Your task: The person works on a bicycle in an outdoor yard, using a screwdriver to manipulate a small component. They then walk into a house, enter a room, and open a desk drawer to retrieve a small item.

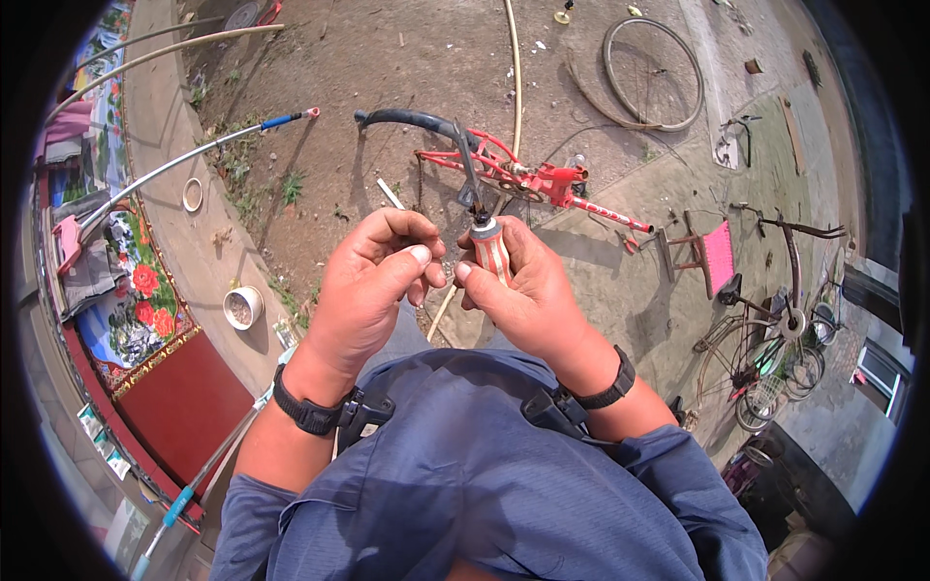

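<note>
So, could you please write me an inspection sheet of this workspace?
Surface: dirt ground, small scraps scattered about.
Work items: striped-handled tool in hand; red bicycle frame on the ground beyond.
Clutter: loose wheel; white pot to the left.
Hands: right hand grips the tool; left hand curled, contents unclear.
Cables: apparent pale hose crossing the ground.
Surroundings: pink-seated stool and bicycles right; flowered panel left.

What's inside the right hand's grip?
The right hand holds a red-and-white striped handle with a grey collar at its far end. Its upper striped face shows; the side against the palm is covered, so anything there can't be seen.
</note>
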`<state>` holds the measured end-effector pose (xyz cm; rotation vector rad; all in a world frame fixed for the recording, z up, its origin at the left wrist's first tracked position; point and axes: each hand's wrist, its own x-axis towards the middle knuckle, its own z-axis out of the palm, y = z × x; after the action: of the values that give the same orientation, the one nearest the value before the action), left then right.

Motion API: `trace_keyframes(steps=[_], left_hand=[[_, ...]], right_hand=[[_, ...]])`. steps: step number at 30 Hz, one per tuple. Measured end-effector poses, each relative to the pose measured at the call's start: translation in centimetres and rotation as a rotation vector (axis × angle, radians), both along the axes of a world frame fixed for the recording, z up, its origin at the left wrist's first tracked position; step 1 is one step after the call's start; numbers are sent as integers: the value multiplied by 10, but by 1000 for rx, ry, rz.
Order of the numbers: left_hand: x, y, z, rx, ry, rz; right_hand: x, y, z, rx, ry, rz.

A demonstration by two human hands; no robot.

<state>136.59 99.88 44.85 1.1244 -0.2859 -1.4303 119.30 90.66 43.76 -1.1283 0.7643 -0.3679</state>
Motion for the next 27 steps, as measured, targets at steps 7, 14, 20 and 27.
trace_keyframes(steps=[7,14,20,27], left_hand=[[-9,-13,5,34,-151,-19],[-12,-10,0,55,-153,13],[-8,-9,-6,36,-118,21],[-12,-8,-3,10,-181,48]], right_hand=[[2,2,-2,-400,101,34],[3,2,10,-634,263,69],[3,1,8,-774,233,50],[4,7,0,-752,134,18]])
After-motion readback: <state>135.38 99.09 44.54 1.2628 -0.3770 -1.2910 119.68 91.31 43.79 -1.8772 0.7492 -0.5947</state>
